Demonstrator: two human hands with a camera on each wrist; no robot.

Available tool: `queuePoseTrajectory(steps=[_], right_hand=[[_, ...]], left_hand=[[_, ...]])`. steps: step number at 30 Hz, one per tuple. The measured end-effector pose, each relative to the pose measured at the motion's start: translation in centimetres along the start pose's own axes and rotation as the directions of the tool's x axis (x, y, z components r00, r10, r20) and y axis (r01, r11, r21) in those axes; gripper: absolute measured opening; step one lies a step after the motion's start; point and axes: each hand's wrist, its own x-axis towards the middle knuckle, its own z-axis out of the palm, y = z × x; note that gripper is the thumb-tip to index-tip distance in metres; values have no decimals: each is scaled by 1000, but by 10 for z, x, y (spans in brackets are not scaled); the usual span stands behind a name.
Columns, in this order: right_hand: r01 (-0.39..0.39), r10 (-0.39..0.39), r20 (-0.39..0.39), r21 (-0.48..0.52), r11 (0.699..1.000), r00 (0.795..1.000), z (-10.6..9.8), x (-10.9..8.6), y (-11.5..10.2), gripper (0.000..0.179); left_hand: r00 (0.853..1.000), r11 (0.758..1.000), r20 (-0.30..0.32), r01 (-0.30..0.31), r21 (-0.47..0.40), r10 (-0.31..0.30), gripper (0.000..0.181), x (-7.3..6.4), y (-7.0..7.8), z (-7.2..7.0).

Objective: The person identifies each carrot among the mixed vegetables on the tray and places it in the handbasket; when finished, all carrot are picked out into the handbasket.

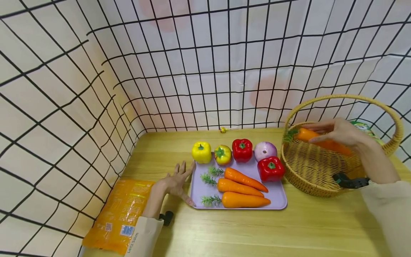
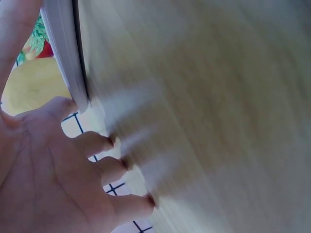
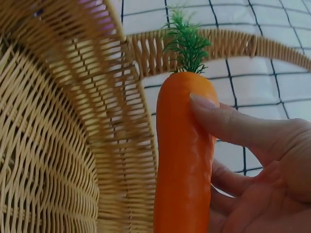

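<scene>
My right hand (image 1: 343, 134) pinches an orange carrot (image 3: 184, 145) with a green leafy top between thumb and fingers, over the wicker basket (image 1: 308, 175). At the left edge of the lilac tray (image 1: 276, 200), my left hand (image 1: 176, 182) is spread, its thumb and a finger touching the rim and other fingertips on the table. Three carrots (image 1: 245, 200) lie side by side on the tray. Along its back and right stand a yellow pepper (image 1: 201, 152), a yellow-red fruit or vegetable (image 1: 223, 155), a red pepper (image 1: 242, 150), a purple onion (image 1: 265, 150) and another red pepper (image 1: 271, 169).
An orange printed packet (image 1: 118, 214) lies left of my left forearm. A small lollipop (image 1: 223, 130) is at the table's back edge. Behind the basket shows part of a green package (image 1: 363, 125). Black-gridded white cloth (image 1: 218, 71) surrounds the wooden table (image 1: 224, 232) at back and sides.
</scene>
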Motion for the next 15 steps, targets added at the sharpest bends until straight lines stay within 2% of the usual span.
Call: queuePoseTrajectory(steps=[9, 15], right_hand=[[-60, 60, -3, 74, 996, 998, -8, 20, 25, 58], [-85, 86, -12, 33, 996, 996, -9, 36, 42, 56]], left_hand=[[1000, 1000, -2, 15, -15, -15, 147, 0, -3, 0], [1000, 1000, 2, 14, -16, -14, 147, -1, -2, 1]])
